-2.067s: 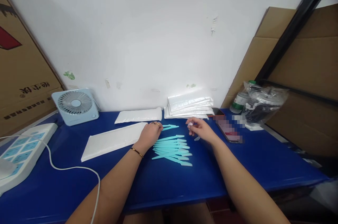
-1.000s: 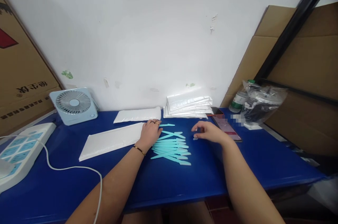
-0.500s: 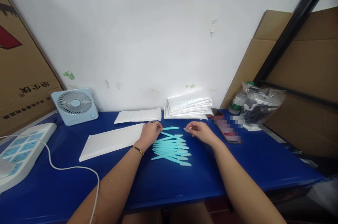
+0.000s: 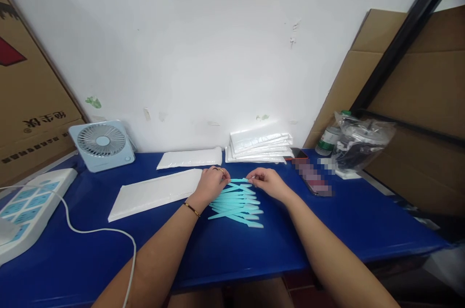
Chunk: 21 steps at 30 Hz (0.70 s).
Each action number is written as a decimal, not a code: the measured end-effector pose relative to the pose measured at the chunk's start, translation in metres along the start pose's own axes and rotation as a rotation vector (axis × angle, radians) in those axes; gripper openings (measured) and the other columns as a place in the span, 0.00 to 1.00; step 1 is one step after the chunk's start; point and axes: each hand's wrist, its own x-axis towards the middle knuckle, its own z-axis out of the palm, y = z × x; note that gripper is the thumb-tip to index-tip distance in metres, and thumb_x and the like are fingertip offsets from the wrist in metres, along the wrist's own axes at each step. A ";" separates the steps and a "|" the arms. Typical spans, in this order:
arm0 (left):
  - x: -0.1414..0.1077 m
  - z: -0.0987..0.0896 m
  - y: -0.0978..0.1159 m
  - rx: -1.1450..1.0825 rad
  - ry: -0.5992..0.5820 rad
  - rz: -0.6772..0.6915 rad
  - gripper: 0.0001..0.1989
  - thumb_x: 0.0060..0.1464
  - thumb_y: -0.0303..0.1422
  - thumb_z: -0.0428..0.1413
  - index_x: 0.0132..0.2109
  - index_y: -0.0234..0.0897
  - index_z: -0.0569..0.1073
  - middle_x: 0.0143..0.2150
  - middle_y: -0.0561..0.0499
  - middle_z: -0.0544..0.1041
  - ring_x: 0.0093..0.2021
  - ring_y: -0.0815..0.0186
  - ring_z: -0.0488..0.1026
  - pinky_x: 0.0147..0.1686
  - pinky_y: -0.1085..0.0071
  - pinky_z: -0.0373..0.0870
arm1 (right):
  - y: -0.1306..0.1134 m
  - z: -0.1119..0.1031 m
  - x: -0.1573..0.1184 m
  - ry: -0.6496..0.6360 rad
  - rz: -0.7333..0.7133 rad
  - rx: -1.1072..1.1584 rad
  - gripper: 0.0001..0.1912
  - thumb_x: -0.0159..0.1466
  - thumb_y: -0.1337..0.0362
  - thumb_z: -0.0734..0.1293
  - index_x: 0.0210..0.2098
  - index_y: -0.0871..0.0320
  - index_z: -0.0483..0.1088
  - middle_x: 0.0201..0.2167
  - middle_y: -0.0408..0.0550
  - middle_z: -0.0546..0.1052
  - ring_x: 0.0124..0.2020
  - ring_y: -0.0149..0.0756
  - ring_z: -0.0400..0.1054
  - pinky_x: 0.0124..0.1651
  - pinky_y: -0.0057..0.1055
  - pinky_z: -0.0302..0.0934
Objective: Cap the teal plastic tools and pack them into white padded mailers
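Note:
A teal eyebrow razor (image 4: 238, 180) is held level between my two hands, just above the far end of a pile. My left hand (image 4: 212, 184) pinches its handle end. At the blade end, the fingertips of my right hand (image 4: 267, 183) are closed on a small clear blade cover, now mostly hidden by the fingers. Several more teal eyebrow razors (image 4: 236, 204) lie loosely fanned and overlapping beneath, their pale blade ends pointing right. A long white padded packet (image 4: 152, 195) lies to the left, close to my left wrist.
Behind are a white packet (image 4: 189, 158) and a stack of white packets (image 4: 257, 146). A phone (image 4: 314, 179), a bottle (image 4: 327, 141) and a clear bag (image 4: 359, 146) stand right. Left are a fan (image 4: 102, 146), a power strip (image 4: 39, 206) and a white cable (image 4: 98, 231).
My right hand has moved left with the clear cover, closing the gap to the razor's blade end. My left hand has shifted slightly right with the razor.

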 end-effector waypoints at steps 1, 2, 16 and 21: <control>-0.002 -0.001 -0.001 0.012 -0.029 0.022 0.13 0.54 0.42 0.51 0.41 0.41 0.73 0.44 0.49 0.75 0.50 0.57 0.67 0.49 0.61 0.59 | -0.001 0.000 0.000 -0.007 -0.009 -0.027 0.12 0.60 0.58 0.63 0.37 0.58 0.74 0.27 0.45 0.73 0.28 0.32 0.66 0.32 0.29 0.60; -0.004 -0.001 -0.001 0.026 -0.072 0.057 0.19 0.51 0.46 0.54 0.46 0.40 0.71 0.49 0.47 0.73 0.53 0.55 0.64 0.52 0.60 0.58 | -0.003 -0.001 -0.001 -0.019 -0.021 -0.056 0.13 0.61 0.57 0.63 0.38 0.57 0.74 0.31 0.47 0.73 0.31 0.34 0.66 0.33 0.29 0.61; -0.036 0.005 0.036 0.260 -0.280 0.238 0.10 0.48 0.31 0.54 0.40 0.34 0.69 0.40 0.41 0.73 0.43 0.56 0.69 0.45 0.63 0.65 | -0.061 0.031 -0.041 -0.273 -0.072 -0.650 0.15 0.52 0.69 0.64 0.40 0.61 0.65 0.38 0.53 0.69 0.39 0.41 0.64 0.38 0.32 0.59; -0.046 0.014 0.044 0.189 -0.216 0.214 0.08 0.47 0.30 0.54 0.38 0.34 0.69 0.38 0.42 0.74 0.40 0.55 0.71 0.41 0.64 0.66 | -0.075 0.021 -0.041 -0.273 -0.025 -0.775 0.13 0.50 0.67 0.66 0.36 0.60 0.66 0.36 0.52 0.71 0.35 0.41 0.67 0.34 0.32 0.57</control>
